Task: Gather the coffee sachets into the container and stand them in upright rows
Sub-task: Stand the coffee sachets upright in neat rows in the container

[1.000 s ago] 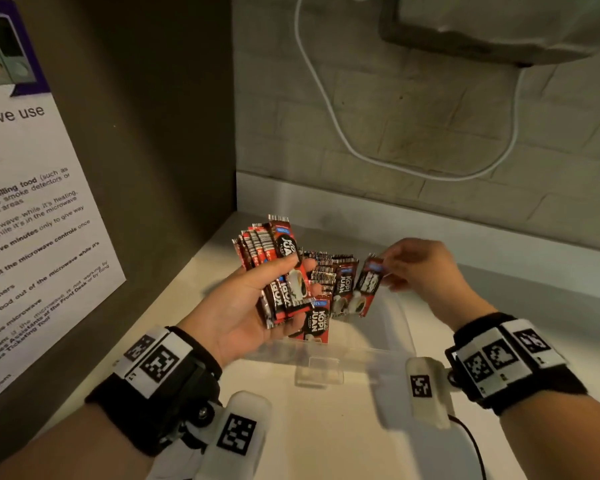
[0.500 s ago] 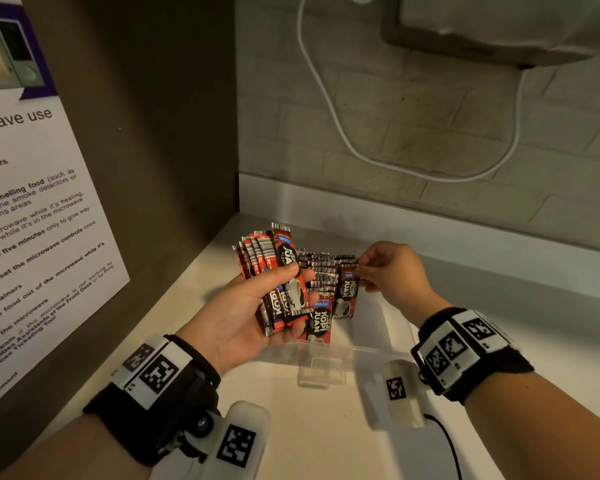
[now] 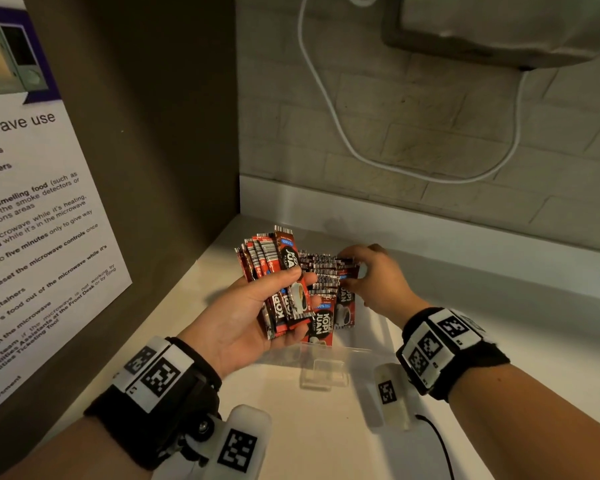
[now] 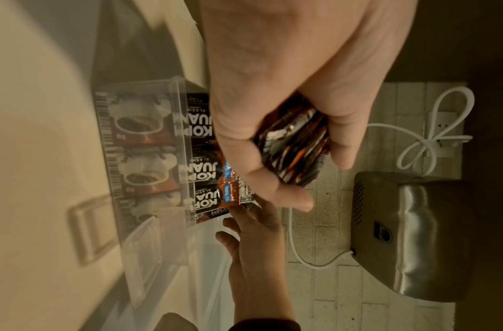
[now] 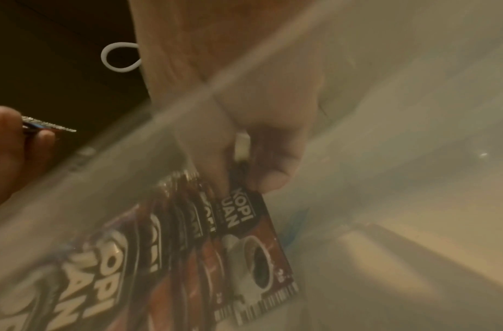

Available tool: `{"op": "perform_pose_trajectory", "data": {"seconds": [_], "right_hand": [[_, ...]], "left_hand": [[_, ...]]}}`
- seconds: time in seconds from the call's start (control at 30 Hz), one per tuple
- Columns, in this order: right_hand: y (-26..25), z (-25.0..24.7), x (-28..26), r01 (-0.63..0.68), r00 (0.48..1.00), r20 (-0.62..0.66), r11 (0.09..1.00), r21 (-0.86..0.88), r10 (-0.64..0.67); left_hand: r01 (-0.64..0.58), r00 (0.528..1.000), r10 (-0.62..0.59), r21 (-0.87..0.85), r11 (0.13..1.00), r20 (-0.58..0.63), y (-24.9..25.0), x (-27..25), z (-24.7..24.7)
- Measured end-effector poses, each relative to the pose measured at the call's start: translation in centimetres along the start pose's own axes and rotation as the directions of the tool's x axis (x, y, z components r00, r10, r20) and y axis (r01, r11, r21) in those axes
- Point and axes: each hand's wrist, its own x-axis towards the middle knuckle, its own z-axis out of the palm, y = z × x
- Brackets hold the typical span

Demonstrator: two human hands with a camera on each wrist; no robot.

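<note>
My left hand (image 3: 274,289) grips a fanned bundle of red and black coffee sachets (image 3: 278,258) above the left side of a clear plastic container (image 3: 340,353). In the left wrist view the left hand (image 4: 289,170) curls round the bundle (image 4: 295,143). Several sachets (image 3: 321,282) stand in upright rows inside the container (image 4: 148,138). My right hand (image 3: 354,271) pinches one sachet (image 3: 345,306) at the right end of the row. Through the container wall, the right wrist view shows thumb and finger (image 5: 272,177) holding that sachet (image 5: 255,241).
The container stands on a white counter (image 3: 326,427) in a corner. A dark side panel with a poster (image 3: 32,237) is at the left. A brick wall with a white cable (image 3: 329,109) is behind. A metal appliance (image 3: 499,26) hangs at the upper right.
My right hand has moved left and down with one sachet, bringing it against the right end of the row in the container. The left hand keeps the bundle almost still.
</note>
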Motion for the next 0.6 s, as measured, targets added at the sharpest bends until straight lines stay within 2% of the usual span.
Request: {"op": "perform_pose_trajectory", "data": {"seconds": [0.2,0.6], "right_hand": [[1.0,-0.2,0.5,-0.124,0.991,-0.024,0.985,0.116,0.128],[3.0,-4.0,-0.3,-0.175,0.982,-0.061,0.983,0.056,0.179]], "left_hand": [[0.009,1.0,-0.009,-0.02,1.0,0.005,0.2,0.0,-0.3],[0.02,1.0,-0.02,-0.018,1.0,-0.002,-0.1,0.1,-0.1]]}}
